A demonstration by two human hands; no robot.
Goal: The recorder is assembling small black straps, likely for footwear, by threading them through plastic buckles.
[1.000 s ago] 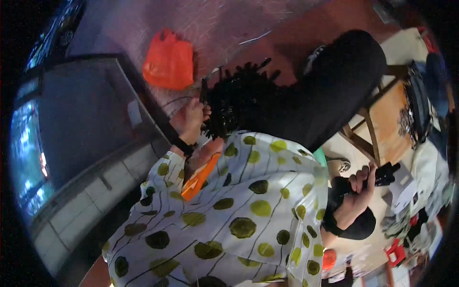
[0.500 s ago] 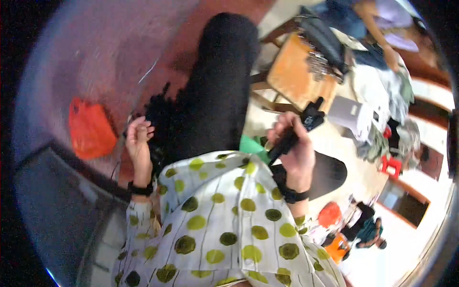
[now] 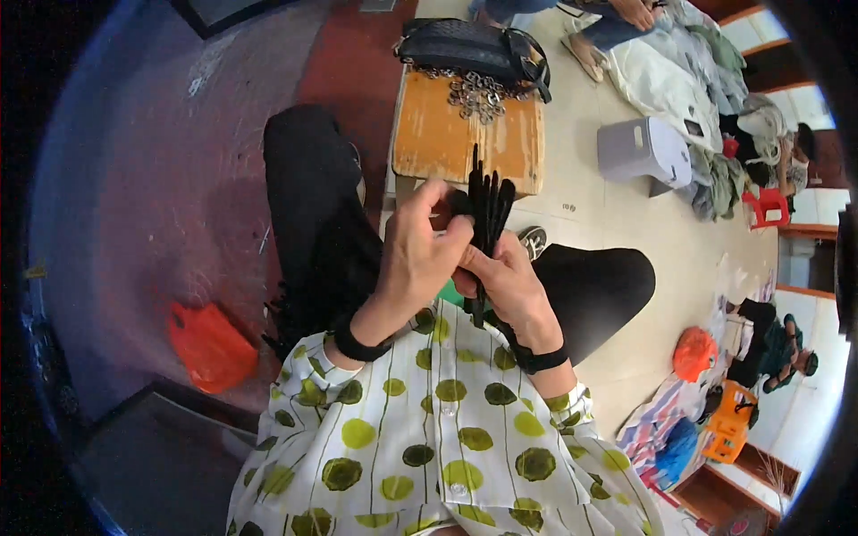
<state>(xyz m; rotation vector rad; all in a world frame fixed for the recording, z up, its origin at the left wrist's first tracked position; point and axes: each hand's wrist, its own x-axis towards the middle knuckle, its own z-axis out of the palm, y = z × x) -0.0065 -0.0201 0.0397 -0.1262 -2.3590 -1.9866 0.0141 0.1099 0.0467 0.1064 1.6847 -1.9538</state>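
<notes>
A bunch of narrow black strips [image 3: 490, 207], probably fabric straps, stands upright in front of my chest. My right hand [image 3: 511, 284] is closed round its lower part, thumb on top. From the other side my left hand [image 3: 418, 246] pinches at the bunch with curled fingers, close to the right thumb. The two hands nearly touch. Past the strip tips is a worn wooden stool [image 3: 447, 134] carrying a pile of metal rings [image 3: 483, 96] and a black handbag [image 3: 465, 46]. More black strips [image 3: 275, 313] appear beside my left thigh, partly hidden.
An orange-red plastic bag [image 3: 211, 347] lies on the floor at left. A grey-lilac plastic stool [image 3: 633, 150] stands right of the wooden one, near heaped cloth [image 3: 666, 80]. A red stool [image 3: 767, 207] and other people are farther right.
My left hand has come from the left side to the strips in my right hand. The view has turned, so the wooden stool now appears farther left and straight ahead.
</notes>
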